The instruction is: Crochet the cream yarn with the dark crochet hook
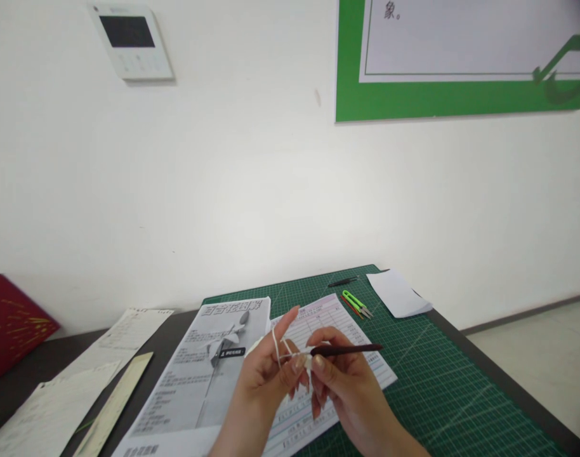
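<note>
In my right hand (340,368) is a crochet hook with a dark reddish-brown handle (347,349), its handle pointing right. The hook's thin tip reaches left toward my left hand (271,368). White yarn (276,346) loops around the raised left index finger and runs to the hook. Between the fingertips of both hands sits a small pale crochet piece (309,362), partly covered by the fingers. My left thumb and fingers pinch at its left side. Both hands hover above printed sheets.
A printed sheet with a flower picture (195,381) and a lined chart sheet (313,317) lie on the green cutting mat (442,387). Green thread snips (356,303), black tweezers (343,281) and white paper (398,295) lie behind. Leftward are handwritten sheets (99,349) and a ruler-like strip (113,406).
</note>
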{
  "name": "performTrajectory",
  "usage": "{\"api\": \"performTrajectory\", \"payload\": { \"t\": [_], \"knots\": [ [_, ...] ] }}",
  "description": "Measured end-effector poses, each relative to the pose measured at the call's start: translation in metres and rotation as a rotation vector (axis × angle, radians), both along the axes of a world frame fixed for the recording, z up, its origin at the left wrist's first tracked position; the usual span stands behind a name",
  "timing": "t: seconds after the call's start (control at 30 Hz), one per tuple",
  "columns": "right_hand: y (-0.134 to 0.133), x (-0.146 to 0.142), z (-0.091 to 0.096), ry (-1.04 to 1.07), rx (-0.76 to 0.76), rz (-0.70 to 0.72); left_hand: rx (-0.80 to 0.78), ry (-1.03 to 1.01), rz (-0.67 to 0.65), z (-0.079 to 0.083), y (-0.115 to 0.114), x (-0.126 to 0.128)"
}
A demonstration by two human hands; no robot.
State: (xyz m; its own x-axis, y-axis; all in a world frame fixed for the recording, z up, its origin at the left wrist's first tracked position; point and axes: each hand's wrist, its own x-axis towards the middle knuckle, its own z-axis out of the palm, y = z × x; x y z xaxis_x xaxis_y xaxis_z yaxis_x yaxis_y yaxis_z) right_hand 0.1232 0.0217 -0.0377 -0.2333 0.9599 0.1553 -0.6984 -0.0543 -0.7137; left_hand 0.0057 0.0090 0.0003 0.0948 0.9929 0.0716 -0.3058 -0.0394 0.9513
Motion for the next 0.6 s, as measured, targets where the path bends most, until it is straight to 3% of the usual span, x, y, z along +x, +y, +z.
{"api": "performTrajectory", "payload": {
  "t": [0.2, 0.6],
  "knots": [
    [-0.002, 0.002, 0.001, 0.061, -0.008, 0.044, -0.030, -0.091, -0.241, -0.007, 0.012, -0.018],
    [-0.006, 0.007, 0.005, -0.001, 0.072, 0.029, -0.045, -0.103, -0.438, -0.008, 0.013, -0.025]
  ]
}}
